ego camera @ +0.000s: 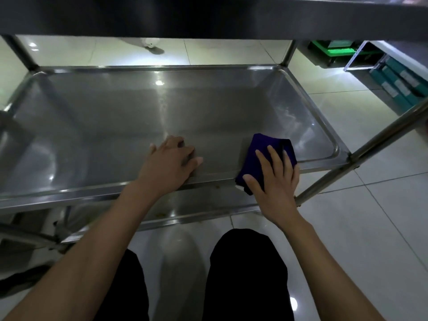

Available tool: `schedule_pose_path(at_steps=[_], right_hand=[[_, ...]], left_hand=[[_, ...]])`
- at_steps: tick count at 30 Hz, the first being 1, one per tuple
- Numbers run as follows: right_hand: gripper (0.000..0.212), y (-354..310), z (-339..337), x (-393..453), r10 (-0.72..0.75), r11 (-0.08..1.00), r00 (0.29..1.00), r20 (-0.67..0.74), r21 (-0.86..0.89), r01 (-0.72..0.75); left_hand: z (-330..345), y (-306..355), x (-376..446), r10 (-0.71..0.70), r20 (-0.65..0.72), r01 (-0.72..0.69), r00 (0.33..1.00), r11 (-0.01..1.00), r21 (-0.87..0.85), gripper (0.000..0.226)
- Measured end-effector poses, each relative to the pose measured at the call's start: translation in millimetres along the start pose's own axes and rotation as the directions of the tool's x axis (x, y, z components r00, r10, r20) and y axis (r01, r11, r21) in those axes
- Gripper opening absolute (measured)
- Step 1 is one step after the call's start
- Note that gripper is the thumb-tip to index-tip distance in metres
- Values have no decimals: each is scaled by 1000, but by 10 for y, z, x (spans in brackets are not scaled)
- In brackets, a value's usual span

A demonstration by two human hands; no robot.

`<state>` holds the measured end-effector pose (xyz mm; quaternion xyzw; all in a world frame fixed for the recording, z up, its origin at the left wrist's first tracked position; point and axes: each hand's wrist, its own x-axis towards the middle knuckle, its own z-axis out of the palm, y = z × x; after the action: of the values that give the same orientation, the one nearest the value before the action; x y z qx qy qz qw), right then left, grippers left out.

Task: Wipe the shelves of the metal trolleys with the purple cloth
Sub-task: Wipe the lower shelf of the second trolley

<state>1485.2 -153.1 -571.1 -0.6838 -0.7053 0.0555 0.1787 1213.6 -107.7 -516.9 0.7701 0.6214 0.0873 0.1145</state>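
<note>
1. Hands: right hand (275, 179) is pressing flat, fingers spread, on the folded purple cloth (266, 154).
2. Cloth is sitting at the near right corner of the shiny steel trolley shelf (139, 112), overlapping its front rim.
3. Left hand (169, 163) is resting open on the shelf, holding nothing.

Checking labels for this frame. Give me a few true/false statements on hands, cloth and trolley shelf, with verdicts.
1. The right hand presses the purple cloth with straight fingers. True.
2. The cloth lies at the far left corner of the middle shelf. False: it lies at the near right part, over the front rim.
3. The left hand holds a second cloth. False: it rests bare on the shelf near the front rim.
4. Another shelf shows below the one being wiped. True.
5. Boxes stand on the wiped shelf. False: only the hands and the cloth are on it.
</note>
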Motion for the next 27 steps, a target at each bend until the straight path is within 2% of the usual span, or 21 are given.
schedule_pose_path(at_steps=[2,6,9,13,18,22,27], right_hand=[[72,4,0,87,2,1000,1000,15,-1,-2],[73,-71,-35,290,21,1000,999,44,6,-22],[72,-173,-47,419,24,1000,999,49,16,-25],[82,-332,11,525,9,1000,997,72,14,-10],[72,-570,165,538,-36,996,999,-8,85,36],[68,-650,227,536,-18,999,997,-71,47,21],[64,-657,179,538,-10,999,997,-70,32,12]], left_hand=[[-22,-72,-187,-13,-68,7,998,996,-87,54],[68,-190,-405,38,-97,-39,995,999,-10,44],[46,-248,-290,12,-108,-11,994,1000,8,38],[17,-373,-146,21,-136,-20,990,1000,9,33],[18,-447,-70,-4,-177,-1,984,1000,-25,31],[17,-453,-19,17,-178,-20,984,1000,-16,32],[35,-419,32,-20,-168,13,986,999,-46,34]])
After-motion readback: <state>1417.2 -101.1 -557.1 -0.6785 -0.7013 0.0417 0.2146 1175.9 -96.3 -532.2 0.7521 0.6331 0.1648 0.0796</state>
